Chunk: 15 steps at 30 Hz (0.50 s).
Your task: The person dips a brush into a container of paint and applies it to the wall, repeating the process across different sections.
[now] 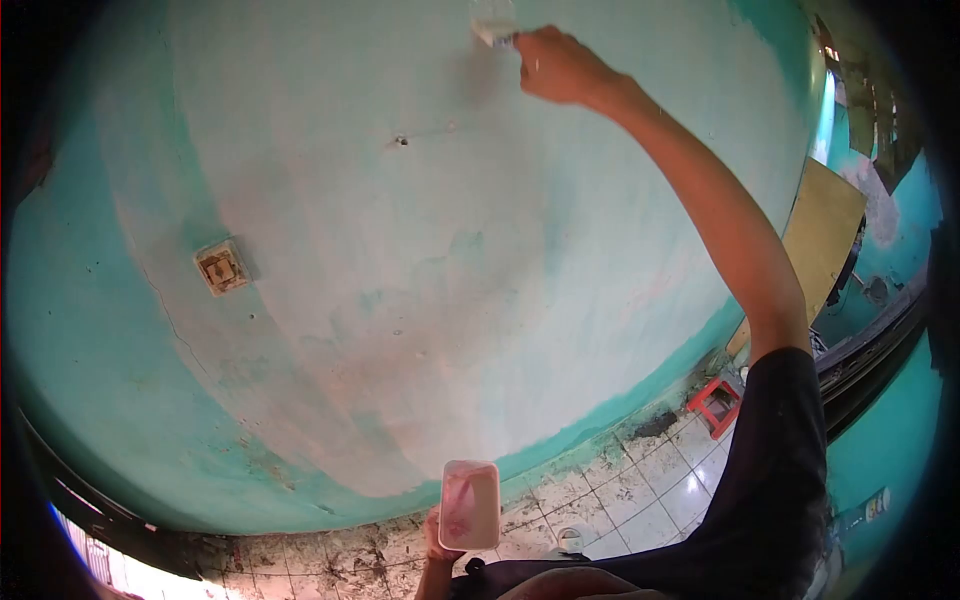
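My right hand (560, 68) is raised at the top of the view, its fingers closed around a paintbrush (494, 26). The pale, wide end of the brush is at the wall (330, 220), partly cut off by the upper edge. Whitish-pink paint covers much of the turquoise wall in streaks. Low in the view, my left hand (441, 540) grips a rectangular tub (471, 505) from its left side. Pinkish paint smears the inside of this tub. Most of the left hand's fingers are hidden behind it.
A worn switch box (222, 267) is set in the wall at left, and a small hole (402, 141) marks its middle. Dirty white tiles (620, 500) run along the base. A red stool (716, 406), a white cup-like container (570, 540) and a leaning board (822, 235) are at right.
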Available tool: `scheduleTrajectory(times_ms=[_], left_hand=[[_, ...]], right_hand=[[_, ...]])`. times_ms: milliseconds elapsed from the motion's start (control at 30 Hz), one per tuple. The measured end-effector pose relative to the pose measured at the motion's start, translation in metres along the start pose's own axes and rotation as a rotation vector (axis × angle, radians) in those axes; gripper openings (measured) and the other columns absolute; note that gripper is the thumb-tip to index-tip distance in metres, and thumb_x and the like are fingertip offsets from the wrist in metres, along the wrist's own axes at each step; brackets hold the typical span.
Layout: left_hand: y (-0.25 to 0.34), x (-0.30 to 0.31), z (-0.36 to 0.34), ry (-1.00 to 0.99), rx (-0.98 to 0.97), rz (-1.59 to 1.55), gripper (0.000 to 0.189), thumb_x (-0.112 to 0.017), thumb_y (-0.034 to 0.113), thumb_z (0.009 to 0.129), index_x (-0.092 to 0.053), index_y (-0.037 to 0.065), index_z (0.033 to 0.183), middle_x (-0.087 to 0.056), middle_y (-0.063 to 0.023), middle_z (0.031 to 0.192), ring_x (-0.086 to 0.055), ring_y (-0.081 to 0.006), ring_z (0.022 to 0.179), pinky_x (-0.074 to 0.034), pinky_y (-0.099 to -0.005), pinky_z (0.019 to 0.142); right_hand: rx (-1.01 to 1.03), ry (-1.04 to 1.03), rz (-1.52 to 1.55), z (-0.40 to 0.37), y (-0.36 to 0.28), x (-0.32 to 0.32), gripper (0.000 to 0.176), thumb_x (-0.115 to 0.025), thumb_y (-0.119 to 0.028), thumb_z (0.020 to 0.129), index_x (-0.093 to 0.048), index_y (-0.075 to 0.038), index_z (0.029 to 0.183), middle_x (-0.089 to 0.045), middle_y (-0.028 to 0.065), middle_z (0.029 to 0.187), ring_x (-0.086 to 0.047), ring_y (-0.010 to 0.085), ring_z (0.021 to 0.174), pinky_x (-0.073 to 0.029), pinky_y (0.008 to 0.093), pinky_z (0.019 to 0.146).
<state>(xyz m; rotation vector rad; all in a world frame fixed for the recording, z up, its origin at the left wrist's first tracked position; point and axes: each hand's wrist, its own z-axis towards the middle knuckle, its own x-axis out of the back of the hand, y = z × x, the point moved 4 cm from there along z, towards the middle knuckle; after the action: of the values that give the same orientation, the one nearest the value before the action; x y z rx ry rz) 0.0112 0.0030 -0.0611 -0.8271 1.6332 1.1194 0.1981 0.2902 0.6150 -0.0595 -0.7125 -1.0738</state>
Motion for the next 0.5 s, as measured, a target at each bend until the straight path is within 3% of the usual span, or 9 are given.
scheduleTrajectory(times_ms=[67, 133, 167, 233, 300, 367, 500], left_hand=[[-0.001, -0.009, 0.004, 0.033, 0.013, 0.002, 0.059, -0.052, 0.034, 0.092, -0.046, 0.004, 0.143, -0.062, -0.0158, 0.118, -0.064, -0.0293, 0.098, -0.057, -0.0432, 0.082], [-0.001, -0.008, -0.001, 0.062, 0.036, 0.002, 0.057, -0.051, 0.033, 0.093, -0.047, 0.004, 0.142, -0.063, -0.0149, 0.116, -0.065, -0.0278, 0.096, -0.058, -0.0420, 0.081], [0.001, -0.008, -0.003, 0.077, 0.049, 0.001, 0.056, -0.050, 0.032, 0.094, -0.047, 0.004, 0.142, -0.064, -0.0145, 0.115, -0.065, -0.0271, 0.095, -0.058, -0.0414, 0.081], [0.009, -0.005, -0.007, 0.100, 0.067, -0.008, 0.053, -0.049, 0.030, 0.095, -0.048, 0.004, 0.141, -0.065, -0.0136, 0.113, -0.066, -0.0256, 0.093, -0.058, -0.0401, 0.080], [0.004, 0.003, -0.009, 0.118, 0.073, -0.018, 0.051, -0.047, 0.029, 0.096, -0.050, 0.004, 0.140, -0.066, -0.0128, 0.111, -0.067, -0.0242, 0.091, -0.058, -0.0389, 0.079], [0.010, 0.000, -0.010, 0.158, 0.076, -0.018, 0.049, -0.046, 0.027, 0.097, -0.051, 0.003, 0.139, -0.067, -0.0119, 0.109, -0.067, -0.0227, 0.088, -0.058, -0.0377, 0.078], [0.019, 0.001, -0.012, 0.228, 0.079, -0.009, 0.046, -0.043, 0.025, 0.098, -0.053, 0.003, 0.138, -0.069, -0.0106, 0.106, -0.068, -0.0205, 0.085, -0.058, -0.0359, 0.077]], right_hand=[[0.019, -0.055, -0.007, -0.026, -0.018, -0.001, 0.026, -0.057, -0.002, 0.080, -0.067, 0.003, 0.104, -0.067, 0.0248, 0.084, -0.066, 0.0389, 0.080, -0.054, 0.0452, 0.073], [-0.073, -0.335, -0.026, -0.045, -0.023, -0.004, 0.023, -0.059, -0.002, 0.080, -0.068, 0.004, 0.100, -0.067, 0.0252, 0.085, -0.065, 0.0390, 0.077, -0.053, 0.0444, 0.071], [-0.080, -0.342, -0.033, -0.048, -0.011, -0.003, 0.023, -0.059, -0.002, 0.080, -0.068, 0.004, 0.100, -0.067, 0.0252, 0.085, -0.065, 0.0390, 0.077, -0.053, 0.0444, 0.071], [0.094, -0.255, 0.162, -0.038, 0.013, 0.002, 0.019, -0.060, -0.004, 0.080, -0.069, 0.003, 0.095, -0.067, 0.0243, 0.081, -0.064, 0.0390, 0.072, -0.052, 0.0453, 0.068], [0.105, 0.039, 0.062, -0.010, 0.019, 0.041, 0.018, -0.061, -0.006, 0.079, -0.070, 0.002, 0.092, -0.066, 0.0248, 0.081, -0.064, 0.0402, 0.073, -0.052, 0.0453, 0.069], [-0.054, 0.021, 0.133, 0.019, 0.015, 0.080, 0.028, -0.060, -0.012, 0.089, -0.068, 0.007, 0.108, -0.071, 0.0238, 0.091, -0.067, 0.0313, 0.075, -0.054, 0.0442, 0.071], [-0.059, 0.040, 0.032, 0.055, 0.040, 0.041, 0.026, -0.059, -0.012, 0.087, -0.071, 0.005, 0.103, -0.072, 0.0211, 0.089, -0.068, 0.0320, 0.074, -0.054, 0.0425, 0.070]])
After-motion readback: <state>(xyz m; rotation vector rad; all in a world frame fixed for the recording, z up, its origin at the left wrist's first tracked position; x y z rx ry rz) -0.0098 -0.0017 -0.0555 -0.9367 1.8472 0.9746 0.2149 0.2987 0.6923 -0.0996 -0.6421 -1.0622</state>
